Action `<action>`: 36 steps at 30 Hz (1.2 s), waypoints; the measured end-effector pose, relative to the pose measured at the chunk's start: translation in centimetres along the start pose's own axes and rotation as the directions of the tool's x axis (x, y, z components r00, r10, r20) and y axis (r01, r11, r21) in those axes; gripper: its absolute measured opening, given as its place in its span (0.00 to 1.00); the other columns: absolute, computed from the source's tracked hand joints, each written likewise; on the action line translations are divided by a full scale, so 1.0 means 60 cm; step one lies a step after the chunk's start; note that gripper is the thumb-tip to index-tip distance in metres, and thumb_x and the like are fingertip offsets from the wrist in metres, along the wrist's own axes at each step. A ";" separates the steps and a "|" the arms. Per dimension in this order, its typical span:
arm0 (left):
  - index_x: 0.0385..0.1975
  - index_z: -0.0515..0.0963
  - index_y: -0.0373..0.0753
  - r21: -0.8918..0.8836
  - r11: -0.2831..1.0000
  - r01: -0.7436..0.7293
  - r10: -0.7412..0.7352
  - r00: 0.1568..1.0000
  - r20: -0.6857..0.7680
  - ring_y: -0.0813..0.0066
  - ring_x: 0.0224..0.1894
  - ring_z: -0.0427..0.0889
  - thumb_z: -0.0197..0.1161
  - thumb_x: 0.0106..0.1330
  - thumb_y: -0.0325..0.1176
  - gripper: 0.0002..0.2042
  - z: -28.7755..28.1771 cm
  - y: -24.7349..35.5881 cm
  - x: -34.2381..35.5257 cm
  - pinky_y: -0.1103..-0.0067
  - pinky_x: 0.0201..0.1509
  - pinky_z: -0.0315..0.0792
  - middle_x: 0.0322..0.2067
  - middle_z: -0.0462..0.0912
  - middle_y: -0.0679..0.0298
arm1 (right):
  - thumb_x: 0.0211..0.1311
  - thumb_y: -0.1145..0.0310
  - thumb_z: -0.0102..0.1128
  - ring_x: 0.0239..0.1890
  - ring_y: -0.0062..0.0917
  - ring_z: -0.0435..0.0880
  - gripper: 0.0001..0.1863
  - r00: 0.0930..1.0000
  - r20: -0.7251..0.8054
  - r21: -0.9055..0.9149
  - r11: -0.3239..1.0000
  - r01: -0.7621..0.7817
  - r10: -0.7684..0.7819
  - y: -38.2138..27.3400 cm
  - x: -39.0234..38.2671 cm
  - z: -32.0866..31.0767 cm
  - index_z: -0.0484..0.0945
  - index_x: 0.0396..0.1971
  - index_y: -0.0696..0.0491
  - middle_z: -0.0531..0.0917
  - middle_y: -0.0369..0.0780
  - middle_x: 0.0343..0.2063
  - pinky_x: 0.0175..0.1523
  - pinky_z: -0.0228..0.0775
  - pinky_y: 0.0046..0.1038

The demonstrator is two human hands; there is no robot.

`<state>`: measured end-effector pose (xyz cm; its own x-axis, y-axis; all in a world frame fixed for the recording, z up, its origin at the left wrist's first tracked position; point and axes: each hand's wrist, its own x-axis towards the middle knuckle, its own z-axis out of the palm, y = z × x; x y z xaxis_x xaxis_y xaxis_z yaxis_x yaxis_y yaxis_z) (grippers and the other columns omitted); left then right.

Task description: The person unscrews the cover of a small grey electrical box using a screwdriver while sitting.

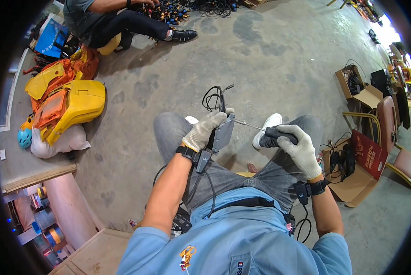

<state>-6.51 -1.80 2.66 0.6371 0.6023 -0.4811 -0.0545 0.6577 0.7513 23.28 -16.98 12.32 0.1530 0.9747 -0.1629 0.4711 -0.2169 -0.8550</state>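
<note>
My left hand (201,133), in a pale knitted glove, grips a grey box-shaped device (223,134) upright between my knees. A loop of black cable (211,99) sticks up from behind it. My gloved right hand (297,151) wraps round the black handle of a screwdriver-like tool (275,134), whose metal shaft points left, with its tip at the upper right side of the device. Exactly what the tip touches is too small to tell. Small black units (203,161) with cables are strapped to both my wrists.
A co-worker (137,25) sits at upper left beside heaped cables. Yellow and orange plastic shells (79,110) and a white sack (70,140) lie left. Open cardboard boxes with cables (352,192) and chairs (400,169) stand right. A wooden-edged opening (38,178) is at lower left.
</note>
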 end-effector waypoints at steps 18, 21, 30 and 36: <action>0.67 0.82 0.45 0.075 0.996 0.053 -0.054 0.999 0.005 0.79 0.40 0.84 0.64 0.79 0.52 0.24 0.002 0.013 -0.011 0.78 0.42 0.80 0.44 0.86 0.70 | 0.72 0.65 0.67 0.33 0.26 0.90 0.17 0.976 0.156 -0.261 0.947 0.188 -0.150 -0.021 0.009 0.005 0.87 0.54 0.60 0.87 0.42 0.30 0.44 0.80 0.30; 0.67 0.83 0.46 -0.027 1.000 -0.013 0.014 1.000 0.028 0.79 0.41 0.84 0.65 0.79 0.52 0.24 -0.004 0.002 -0.003 0.78 0.43 0.81 0.45 0.86 0.70 | 0.70 0.67 0.67 0.38 0.30 0.91 0.18 0.986 0.142 -0.203 0.973 0.112 -0.084 -0.032 0.009 0.003 0.86 0.56 0.59 0.89 0.45 0.37 0.47 0.81 0.32; 0.67 0.84 0.46 0.085 0.990 -0.109 0.106 0.994 0.035 0.79 0.41 0.84 0.64 0.79 0.56 0.26 -0.016 -0.008 0.011 0.77 0.43 0.81 0.45 0.87 0.70 | 0.87 0.59 0.52 0.29 0.14 0.83 0.20 0.778 0.408 0.596 0.506 -0.623 0.478 -0.026 0.013 -0.031 0.79 0.60 0.60 0.85 0.38 0.35 0.37 0.77 0.17; 0.64 0.85 0.49 0.006 1.000 -0.017 0.017 1.000 0.026 0.78 0.39 0.85 0.63 0.79 0.58 0.25 -0.006 0.002 -0.001 0.76 0.41 0.82 0.44 0.88 0.68 | 0.81 0.62 0.58 0.33 0.17 0.85 0.18 0.843 0.331 0.305 0.797 -0.520 0.424 -0.022 0.010 -0.021 0.82 0.58 0.59 0.88 0.38 0.36 0.41 0.77 0.20</action>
<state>-6.84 -1.58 2.61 0.6556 0.6015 -0.4564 -0.0604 0.6443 0.7624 23.84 -16.16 13.99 0.0411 0.7479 -0.6625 0.0309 -0.6637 -0.7474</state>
